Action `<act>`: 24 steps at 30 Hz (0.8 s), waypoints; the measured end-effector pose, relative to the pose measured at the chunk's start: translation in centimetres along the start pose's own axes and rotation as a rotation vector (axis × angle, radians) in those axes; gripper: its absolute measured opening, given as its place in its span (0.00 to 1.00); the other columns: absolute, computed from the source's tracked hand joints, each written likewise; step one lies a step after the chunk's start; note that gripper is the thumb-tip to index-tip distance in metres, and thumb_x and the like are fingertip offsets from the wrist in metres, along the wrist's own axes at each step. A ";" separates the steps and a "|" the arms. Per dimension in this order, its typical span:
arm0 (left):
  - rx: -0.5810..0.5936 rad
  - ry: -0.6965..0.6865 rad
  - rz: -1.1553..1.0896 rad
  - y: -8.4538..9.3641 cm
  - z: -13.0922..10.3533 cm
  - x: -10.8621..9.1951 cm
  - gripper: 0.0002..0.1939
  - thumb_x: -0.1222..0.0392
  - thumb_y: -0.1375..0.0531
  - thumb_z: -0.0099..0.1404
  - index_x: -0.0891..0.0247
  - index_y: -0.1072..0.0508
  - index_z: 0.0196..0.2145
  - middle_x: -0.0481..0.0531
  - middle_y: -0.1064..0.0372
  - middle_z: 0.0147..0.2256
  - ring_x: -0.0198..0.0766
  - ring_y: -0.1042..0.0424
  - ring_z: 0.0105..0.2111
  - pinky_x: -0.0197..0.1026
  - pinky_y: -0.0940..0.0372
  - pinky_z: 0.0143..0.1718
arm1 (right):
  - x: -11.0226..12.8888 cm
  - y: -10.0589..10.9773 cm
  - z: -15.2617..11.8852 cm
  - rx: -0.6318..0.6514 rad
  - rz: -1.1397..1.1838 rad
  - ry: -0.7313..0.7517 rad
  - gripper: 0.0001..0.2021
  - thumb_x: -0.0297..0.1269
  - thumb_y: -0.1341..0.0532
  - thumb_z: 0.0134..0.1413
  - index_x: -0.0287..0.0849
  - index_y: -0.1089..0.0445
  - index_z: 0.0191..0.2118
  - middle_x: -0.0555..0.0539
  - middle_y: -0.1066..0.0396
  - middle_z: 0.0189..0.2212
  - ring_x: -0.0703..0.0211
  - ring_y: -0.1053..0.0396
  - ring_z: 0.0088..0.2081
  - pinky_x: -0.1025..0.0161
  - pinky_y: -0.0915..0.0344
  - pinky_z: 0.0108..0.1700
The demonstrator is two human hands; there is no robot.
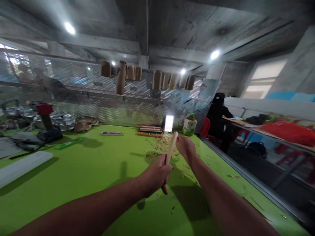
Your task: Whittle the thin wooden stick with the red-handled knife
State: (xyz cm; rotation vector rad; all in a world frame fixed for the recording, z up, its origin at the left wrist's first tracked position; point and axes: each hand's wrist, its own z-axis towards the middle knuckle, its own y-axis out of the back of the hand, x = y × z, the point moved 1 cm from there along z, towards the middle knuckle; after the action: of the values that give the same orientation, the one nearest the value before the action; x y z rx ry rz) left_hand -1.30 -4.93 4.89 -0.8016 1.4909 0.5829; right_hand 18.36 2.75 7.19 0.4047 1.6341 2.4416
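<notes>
A pale, smooth wooden stick (172, 147) rises at a slant above the green tabletop. My left hand (155, 171) is closed around its lower end. Just right of the stick's upper end is my right hand (186, 147), its fingers curled and turned away from me. A small red spot shows at those fingers, but what they grip is hidden. Thin wood shavings (159, 143) lie scattered behind and beneath the stick.
Behind the shavings stand a bright screen (168, 124), a green-capped bottle (190, 126) and stacked narrow boxes (149, 130). On the left are a red-and-black power drill (45, 114), a green cutter (70, 143) and a long white block (24, 166). A person in black (218, 113) sits beyond the table's right edge.
</notes>
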 end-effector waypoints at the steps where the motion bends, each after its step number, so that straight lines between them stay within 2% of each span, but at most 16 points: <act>1: -0.024 -0.014 -0.011 0.2 0.2 0.1 0.21 0.58 0.46 0.63 0.61 0.40 0.53 0.41 0.45 0.21 0.29 0.47 0.17 0.32 0.40 0.15 | -0.2 0.2 0.0 -0.013 0.020 -0.025 0.17 0.38 0.52 0.62 0.43 0.26 0.43 0.41 0.25 0.39 0.55 0.28 0.40 0.65 0.42 0.34; 3: -0.147 -0.018 -0.057 1.3 1.0 0.0 0.19 0.59 0.47 0.63 0.62 0.38 0.52 0.40 0.47 0.21 0.29 0.48 0.17 0.32 0.40 0.16 | 0.2 0.3 -0.4 -0.049 0.055 -0.019 0.17 0.38 0.51 0.62 0.44 0.26 0.45 0.42 0.24 0.40 0.55 0.28 0.40 0.66 0.42 0.34; 6: -0.283 -0.027 -0.105 3.1 2.0 -0.7 0.18 0.61 0.48 0.63 0.63 0.38 0.51 0.39 0.48 0.20 0.28 0.50 0.15 0.35 0.38 0.18 | 2.5 -0.1 -1.9 -0.031 0.057 0.171 0.15 0.36 0.48 0.59 0.46 0.26 0.44 0.45 0.24 0.37 0.57 0.29 0.37 0.66 0.44 0.33; 9: -0.260 -0.070 -0.101 3.9 2.2 -1.4 0.15 0.61 0.49 0.63 0.63 0.37 0.48 0.37 0.48 0.19 0.27 0.53 0.13 0.36 0.38 0.19 | 4.7 -1.0 -3.3 0.042 0.013 0.332 0.12 0.35 0.47 0.58 0.46 0.26 0.38 0.46 0.24 0.33 0.59 0.30 0.33 0.67 0.46 0.31; 12: -0.230 -0.091 -0.093 3.7 1.9 -1.6 0.12 0.61 0.48 0.62 0.62 0.37 0.45 0.37 0.48 0.18 0.27 0.53 0.13 0.36 0.38 0.19 | 5.5 -1.5 -3.8 0.040 0.000 0.365 0.13 0.36 0.49 0.59 0.45 0.26 0.36 0.45 0.24 0.33 0.60 0.30 0.33 0.67 0.47 0.31; 18: -0.229 -0.032 -0.051 3.0 1.8 -1.1 0.08 0.61 0.46 0.60 0.62 0.36 0.39 0.37 0.49 0.18 0.27 0.52 0.14 0.33 0.41 0.18 | 4.5 -1.7 -2.9 0.022 -0.026 0.339 0.13 0.35 0.49 0.59 0.45 0.26 0.38 0.44 0.25 0.33 0.58 0.30 0.33 0.66 0.46 0.33; 24: -0.182 -0.009 -0.036 2.6 1.6 -1.3 0.13 0.63 0.48 0.61 0.61 0.37 0.45 0.38 0.50 0.18 0.27 0.53 0.14 0.31 0.44 0.16 | 4.2 -1.7 -2.3 -0.024 -0.025 0.331 0.12 0.34 0.48 0.58 0.44 0.26 0.37 0.44 0.25 0.34 0.59 0.30 0.35 0.67 0.45 0.33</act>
State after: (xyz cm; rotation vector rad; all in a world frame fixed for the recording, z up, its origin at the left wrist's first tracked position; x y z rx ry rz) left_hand -2.30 -1.93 5.78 -0.9631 1.4267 0.7014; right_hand 13.68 2.57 5.31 -0.0283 1.7121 2.6149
